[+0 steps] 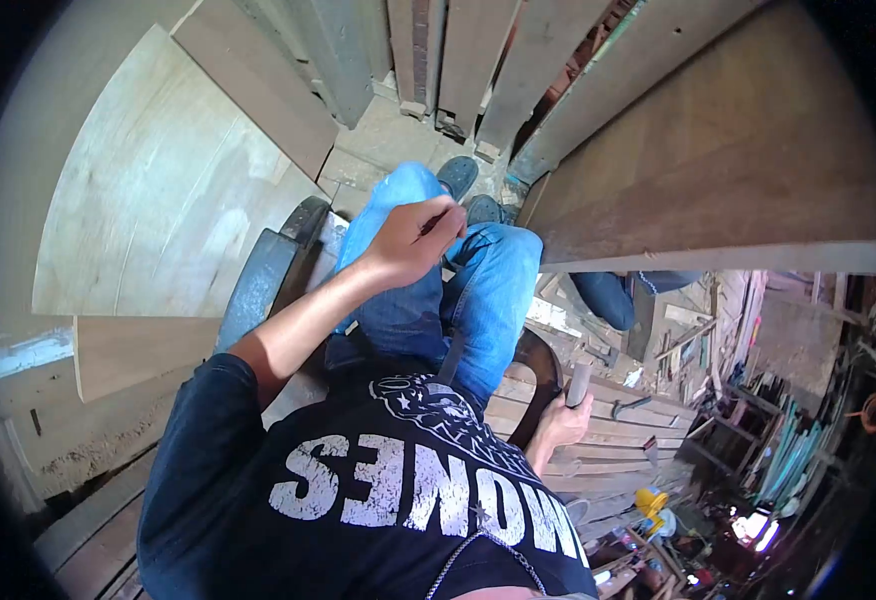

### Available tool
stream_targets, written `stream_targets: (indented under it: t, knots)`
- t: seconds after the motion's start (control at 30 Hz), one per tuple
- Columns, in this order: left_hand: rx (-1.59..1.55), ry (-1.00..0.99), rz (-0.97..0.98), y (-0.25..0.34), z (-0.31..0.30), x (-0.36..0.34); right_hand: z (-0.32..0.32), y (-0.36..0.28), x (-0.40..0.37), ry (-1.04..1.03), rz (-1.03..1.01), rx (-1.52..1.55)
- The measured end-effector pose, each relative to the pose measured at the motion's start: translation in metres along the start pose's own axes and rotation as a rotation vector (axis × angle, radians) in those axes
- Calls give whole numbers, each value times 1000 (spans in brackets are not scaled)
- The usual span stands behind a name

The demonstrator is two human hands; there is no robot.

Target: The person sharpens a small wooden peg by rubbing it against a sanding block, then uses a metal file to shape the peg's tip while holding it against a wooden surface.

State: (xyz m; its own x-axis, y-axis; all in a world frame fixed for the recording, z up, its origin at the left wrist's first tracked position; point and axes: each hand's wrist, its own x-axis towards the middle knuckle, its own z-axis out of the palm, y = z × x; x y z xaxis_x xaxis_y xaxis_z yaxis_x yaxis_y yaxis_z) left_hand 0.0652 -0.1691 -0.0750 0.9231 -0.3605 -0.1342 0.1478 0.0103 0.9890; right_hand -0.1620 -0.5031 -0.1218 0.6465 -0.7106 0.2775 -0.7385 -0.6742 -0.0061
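Note:
My left hand [420,240] is closed above my knees, its fingers curled inward. A dark gap shows between the fingers, and I cannot tell what they hold. Low at my right side, my right hand [561,422] grips a small light rectangular block [580,383] that sticks up past the fingers. That hand is beside the dark curved chair arm [543,375]. I sit with blue jeans [493,290] bent at the knees. The other dark chair arm [258,275] is at my left, under my forearm.
A pale curved wooden panel [168,190] leans at my left. A large brown board [718,150] stands at the right, with a person's dark-clad leg [603,298] below its edge. Planks [468,60] line the front. A hammer [631,407] and a yellow tool [650,502] lie at the right.

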Motion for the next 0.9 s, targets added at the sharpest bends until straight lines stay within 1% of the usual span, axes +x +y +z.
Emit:
stream_targets:
  t: [0.03, 0.13, 0.17, 0.23, 0.27, 0.3, 0.33, 0.4, 0.47, 0.5, 0.53, 0.57, 0.67, 0.7, 0.73, 0.8, 0.83, 0.87, 0.9]
  knots:
    - [-20, 51, 53, -1, -1, 1, 1, 1, 0, -26, 36, 40]
    - [43, 102, 79, 2, -14, 2, 13, 7, 3, -1, 8, 27]
    - [16, 117, 69, 4, -17, 3, 13, 8, 3, -1, 4, 21]
    - [26, 144, 97, 3, -23, 7, 12, 8, 3, -10, -100, -29]
    - [39, 173, 124, 3, -26, 6, 11, 10, 3, -16, -100, -35]
    - [9, 150, 68, 13, -29, 3, 12, 10, 5, -12, -108, -31]
    - [13, 150, 61, 16, -32, 2, 14, 10, 5, -9, -112, -24]
    - [41, 106, 74, 17, -35, 2, 14, 10, 5, -30, -111, -84]
    - [26, 73, 94, 13, -40, 4, 13, 9, 4, -2, -147, -46]
    - [21, 37, 78, 14, -43, 4, 15, 11, 4, -14, -136, -93]
    - [16, 1, 64, 19, -47, 3, 13, 10, 5, -37, -121, -66]
    - [40, -34, 3, 27, -54, 1, 12, 8, 5, -30, -114, -88]
    - [77, -37, 27, 22, -58, 1, 9, 4, 6, -47, -129, -124]
    - [112, -41, -39, 25, -59, 1, 10, 3, 6, -38, -130, -137]
    - [113, -47, -44, 24, -59, 1, 11, 1, 6, -44, -125, -139]
    - [133, -33, 33, 24, -58, 1, 12, -1, 7, -22, -104, -170]
    - [137, -42, 33, 24, -59, 1, 13, 1, 7, -10, -133, -180]
    - [177, -51, 39, 24, -59, 0, 12, 4, 8, -74, -138, -210]
    - [216, -58, 46, 25, -59, 0, 11, 2, 7, -70, -150, -208]
